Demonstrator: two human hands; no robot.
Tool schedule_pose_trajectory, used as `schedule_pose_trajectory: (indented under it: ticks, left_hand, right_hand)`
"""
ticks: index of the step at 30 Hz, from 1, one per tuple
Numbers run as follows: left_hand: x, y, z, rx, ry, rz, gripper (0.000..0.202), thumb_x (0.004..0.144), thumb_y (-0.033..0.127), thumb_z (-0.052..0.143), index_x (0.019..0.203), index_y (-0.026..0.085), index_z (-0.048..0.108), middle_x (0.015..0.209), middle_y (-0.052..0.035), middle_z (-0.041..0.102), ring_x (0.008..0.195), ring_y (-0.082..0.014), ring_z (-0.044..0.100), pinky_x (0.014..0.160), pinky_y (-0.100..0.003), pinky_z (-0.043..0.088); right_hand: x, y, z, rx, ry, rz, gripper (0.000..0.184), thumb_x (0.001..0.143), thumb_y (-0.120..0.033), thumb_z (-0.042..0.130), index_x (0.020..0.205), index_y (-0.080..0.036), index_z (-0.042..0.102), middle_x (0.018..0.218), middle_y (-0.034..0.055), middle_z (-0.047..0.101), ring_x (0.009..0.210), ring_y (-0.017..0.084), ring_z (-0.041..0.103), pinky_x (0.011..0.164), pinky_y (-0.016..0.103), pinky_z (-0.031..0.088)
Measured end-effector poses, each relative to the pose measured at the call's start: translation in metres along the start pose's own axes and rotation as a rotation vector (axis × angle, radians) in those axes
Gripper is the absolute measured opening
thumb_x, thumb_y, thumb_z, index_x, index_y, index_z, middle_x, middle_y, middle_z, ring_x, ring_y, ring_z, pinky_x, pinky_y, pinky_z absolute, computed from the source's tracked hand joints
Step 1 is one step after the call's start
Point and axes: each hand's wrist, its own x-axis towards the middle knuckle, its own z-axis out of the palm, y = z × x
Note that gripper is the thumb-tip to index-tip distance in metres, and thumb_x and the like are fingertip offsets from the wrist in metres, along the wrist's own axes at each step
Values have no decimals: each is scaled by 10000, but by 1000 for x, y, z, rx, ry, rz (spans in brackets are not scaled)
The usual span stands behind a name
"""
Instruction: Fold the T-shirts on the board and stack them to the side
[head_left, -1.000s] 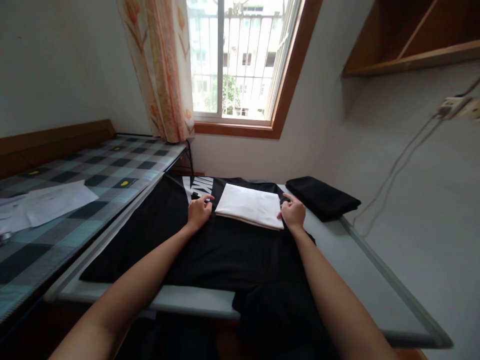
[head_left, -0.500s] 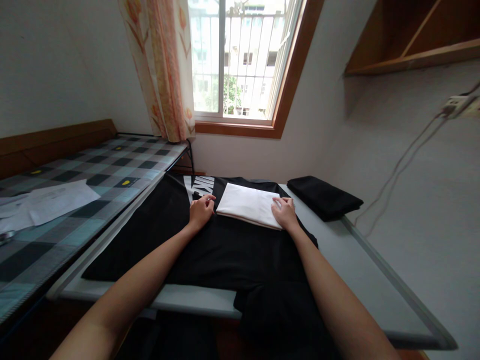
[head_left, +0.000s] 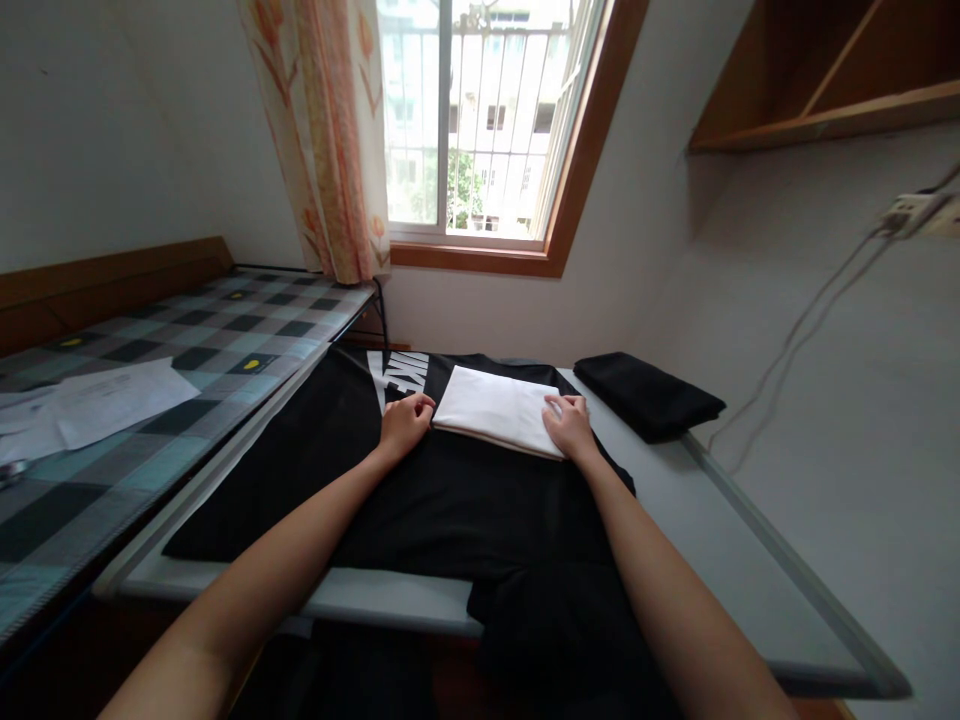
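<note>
A folded white cloth [head_left: 491, 408] lies flat on a spread black garment [head_left: 450, 505] with a white NIKE print. At the cloth's right end, my right hand [head_left: 570, 425] is closed, with its fingers bent over the edge. My left hand [head_left: 405, 422] rests on the black garment beside the cloth's left end, fingers curled together and tips close to the edge. Whether those fingertips pinch anything is too small to tell. Part of the garment hangs over the near table edge.
A white table [head_left: 720, 560] stands under the garment, against the right wall. A folded black cloth [head_left: 649, 395] lies on its far right part. On the left is a checked bed [head_left: 277, 310] bearing papers [head_left: 124, 400]. A wooden shelf [head_left: 825, 125] hangs above right, with a cable [head_left: 802, 325] below.
My left hand has shifted slightly right, closer to the white cloth's left edge. My right hand and the cloth look the same.
</note>
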Motion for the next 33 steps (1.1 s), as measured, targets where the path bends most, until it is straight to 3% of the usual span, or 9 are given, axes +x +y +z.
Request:
schedule_pose_trajectory:
  ticks: [33]
  left_hand:
    - [1,-2,2,31,-38,19,241,858,274,475,898,249,711,653,15,702,802,-199,674,818,-299,446]
  right_hand:
    - [0,1,2,-27,10,-11,428,811,-349,493,1150,-175,687,1091,116,486,1033,267,533,1037,433,368]
